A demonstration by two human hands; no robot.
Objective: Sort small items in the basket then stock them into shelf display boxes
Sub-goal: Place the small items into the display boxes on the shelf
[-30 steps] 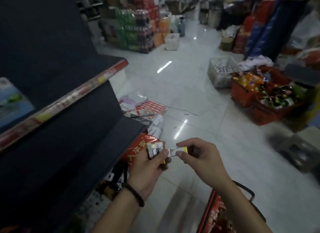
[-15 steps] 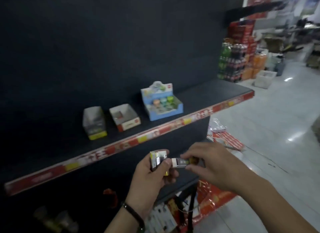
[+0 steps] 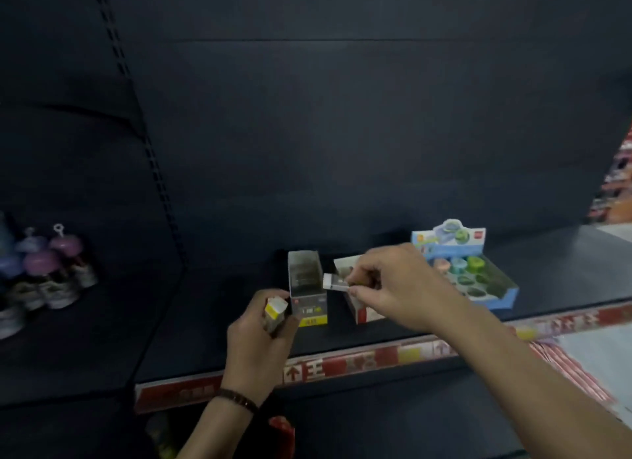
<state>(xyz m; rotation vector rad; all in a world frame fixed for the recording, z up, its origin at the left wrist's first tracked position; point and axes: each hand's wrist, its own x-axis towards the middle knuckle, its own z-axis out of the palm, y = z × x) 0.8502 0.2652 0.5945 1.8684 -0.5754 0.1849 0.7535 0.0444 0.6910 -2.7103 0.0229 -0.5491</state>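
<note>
One small white-ended rectangular packet lies horizontal, white end pointing left, pinched by the right hand at the rim of the narrow open-topped cardboard display box on the dark matte shelf. The left hand grips the yellow-capped packets, tilted upright, beside the box front. Labels are blurred and unreadable.

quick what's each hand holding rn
left hand: grips a small yellow-ended pack, possibly more than one.
right hand: pinches one small white-ended pack.
</note>
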